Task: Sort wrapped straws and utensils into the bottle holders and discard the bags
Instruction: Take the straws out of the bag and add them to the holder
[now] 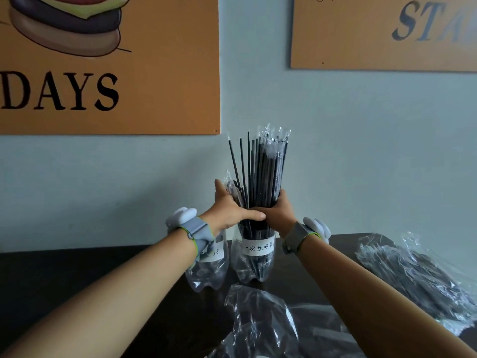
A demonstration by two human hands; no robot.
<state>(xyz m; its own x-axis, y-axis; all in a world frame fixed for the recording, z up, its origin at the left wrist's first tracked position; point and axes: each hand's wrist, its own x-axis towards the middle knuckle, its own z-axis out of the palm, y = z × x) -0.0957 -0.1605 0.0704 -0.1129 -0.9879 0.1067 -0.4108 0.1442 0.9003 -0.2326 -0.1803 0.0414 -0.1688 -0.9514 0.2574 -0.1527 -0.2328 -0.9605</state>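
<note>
Left cut-off clear plastic bottle holder (206, 270): its mouth and most of its white label are hidden behind my left wrist, script unreadable. What it holds is hard to make out.

My left hand (227, 208) sits at the 9 o'clock side of the bundle of thin black straws in clear crinkled wrappers (260, 171), fingers spread, thumb laid across the front toward 3 o'clock and touching the straws.

Straws stand upright in the right clear ribbed bottle holder with handwritten white label (254, 257), fanning slightly at 12 o'clock.

My right hand (280, 210) wraps the bundle at its 3 o'clock side, fingers curled closed on it; fingertips hidden behind.

Glossy crumpled clear bag (260, 321) at 6 o'clock, cut by the frame edge. Another clear bag with dark contents (413, 275) at 4 o'clock, contents indistinct.
</note>
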